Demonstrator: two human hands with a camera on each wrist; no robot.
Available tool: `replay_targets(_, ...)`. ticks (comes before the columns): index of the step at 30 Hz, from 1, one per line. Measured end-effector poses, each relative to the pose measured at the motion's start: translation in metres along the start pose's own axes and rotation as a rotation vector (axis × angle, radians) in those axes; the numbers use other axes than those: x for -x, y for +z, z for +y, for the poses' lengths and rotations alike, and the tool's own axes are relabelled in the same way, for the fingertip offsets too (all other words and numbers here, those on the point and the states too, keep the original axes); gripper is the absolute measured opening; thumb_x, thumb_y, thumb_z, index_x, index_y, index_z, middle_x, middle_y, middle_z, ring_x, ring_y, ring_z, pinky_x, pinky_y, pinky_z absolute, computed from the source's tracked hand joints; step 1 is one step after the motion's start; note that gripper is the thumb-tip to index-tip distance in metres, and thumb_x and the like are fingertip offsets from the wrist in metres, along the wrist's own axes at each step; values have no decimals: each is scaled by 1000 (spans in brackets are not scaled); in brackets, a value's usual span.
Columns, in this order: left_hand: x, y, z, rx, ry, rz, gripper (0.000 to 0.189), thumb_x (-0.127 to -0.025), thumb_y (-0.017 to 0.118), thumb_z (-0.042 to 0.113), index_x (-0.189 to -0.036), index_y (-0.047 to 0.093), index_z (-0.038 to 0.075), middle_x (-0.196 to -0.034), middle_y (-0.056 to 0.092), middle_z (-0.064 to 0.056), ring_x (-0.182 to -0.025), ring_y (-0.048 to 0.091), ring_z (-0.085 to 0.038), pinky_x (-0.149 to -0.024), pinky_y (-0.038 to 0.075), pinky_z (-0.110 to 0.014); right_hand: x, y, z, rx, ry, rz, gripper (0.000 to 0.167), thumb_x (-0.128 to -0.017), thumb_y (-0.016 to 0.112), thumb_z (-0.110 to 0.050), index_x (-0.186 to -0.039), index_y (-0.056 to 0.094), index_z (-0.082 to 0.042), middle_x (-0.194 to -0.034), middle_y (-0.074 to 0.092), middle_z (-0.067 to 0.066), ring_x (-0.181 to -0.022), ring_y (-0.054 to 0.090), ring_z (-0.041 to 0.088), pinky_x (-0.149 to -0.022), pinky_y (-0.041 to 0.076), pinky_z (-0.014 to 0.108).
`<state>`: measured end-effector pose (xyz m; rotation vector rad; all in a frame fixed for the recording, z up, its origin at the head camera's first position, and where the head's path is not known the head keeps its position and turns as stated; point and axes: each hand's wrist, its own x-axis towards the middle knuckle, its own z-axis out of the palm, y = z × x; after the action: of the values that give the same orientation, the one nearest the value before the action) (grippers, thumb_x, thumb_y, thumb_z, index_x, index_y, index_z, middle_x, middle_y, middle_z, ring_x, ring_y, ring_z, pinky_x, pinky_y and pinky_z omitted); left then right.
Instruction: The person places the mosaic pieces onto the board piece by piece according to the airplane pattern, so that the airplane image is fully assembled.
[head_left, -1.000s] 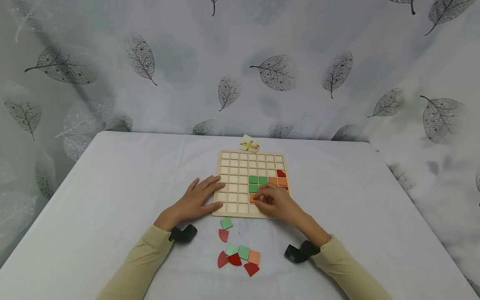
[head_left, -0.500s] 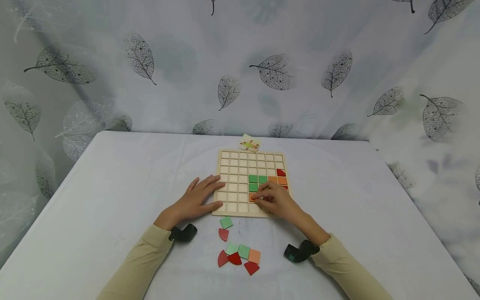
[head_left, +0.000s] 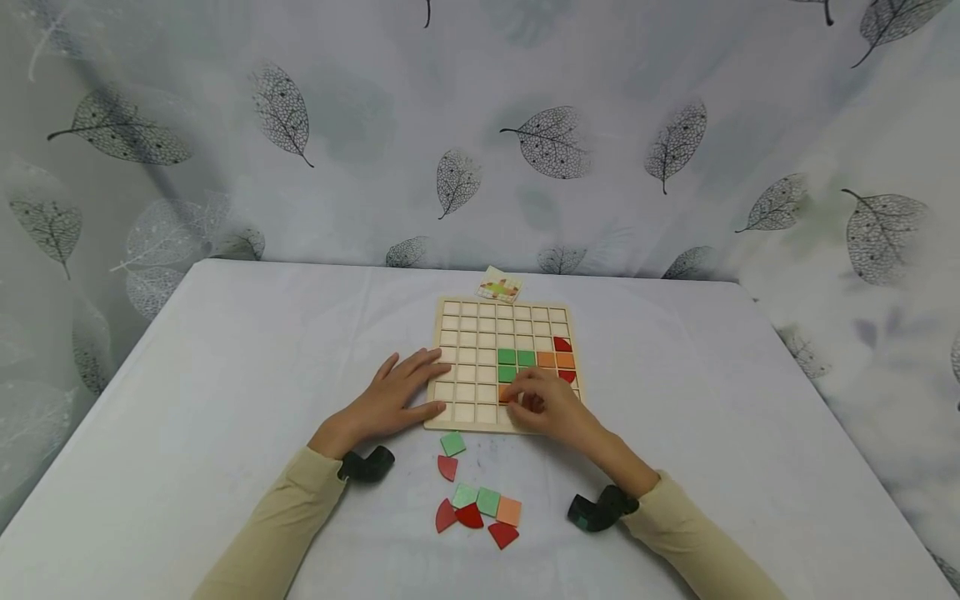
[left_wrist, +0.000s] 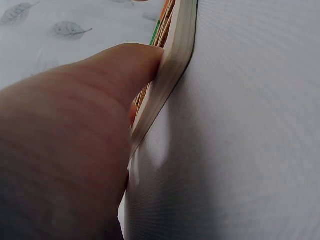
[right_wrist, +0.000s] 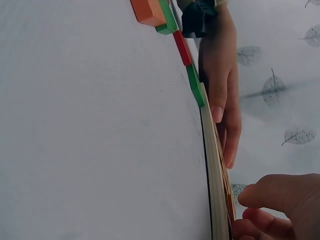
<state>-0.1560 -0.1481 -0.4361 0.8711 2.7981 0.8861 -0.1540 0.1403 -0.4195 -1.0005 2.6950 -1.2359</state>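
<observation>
A wooden grid board (head_left: 465, 358) lies on the table in the head view. My left hand (head_left: 390, 396) rests at its left edge with fingers spread. In the left wrist view the thumb (left_wrist: 130, 65) touches the board's edge. My right hand (head_left: 546, 404) is bent over the lower right cells, thumb and forefinger pinching at an orange square tile (head_left: 503, 392). Part of that tile is hidden by the fingers. Behind this hand sit green square tiles (head_left: 507, 357), two orange tiles (head_left: 556, 360) and red quarter-round tiles (head_left: 562, 343) in cells.
Loose on the white table (head_left: 262, 367) in front of the board are green squares (head_left: 453, 443), red quarter-rounds (head_left: 470, 516) and an orange square (head_left: 508, 511). A small pattern card (head_left: 499, 285) stands against the board's far edge. Behind hangs a leaf-print curtain (head_left: 375, 125).
My right hand has turned slightly at the orange tile, and more of the red tile behind it shows. The left hand stays in place.
</observation>
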Motion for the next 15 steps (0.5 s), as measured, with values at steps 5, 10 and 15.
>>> replay_targets(5,0,0,0,-4,-4,1,58,-93,65,34,-144,47,11,-156,32,-12,-146,23,-33,-117,7,-58,2,3,-6,10,5,-41,10,-85,71,0,-95,73,-3,-92,62,6,-67,52,10,-58,47,19)
replay_targets(10,-1,0,2,-6,-20,-2,58,-93,65,34,-144,47,11,-156,32,-12,-146,24,-33,-117,7,-58,8,6,-10,27,-52,-58,10,-85,70,2,-94,73,-3,-93,62,6,-66,51,9,-57,46,18)
replay_targets(15,-1,0,2,-6,-28,-2,58,-93,64,34,-144,47,11,-156,32,-12,-146,24,-33,-117,8,-59,14,9,-17,35,-118,-84,11,-85,71,1,-95,73,-4,-91,63,4,-65,50,7,-57,46,17)
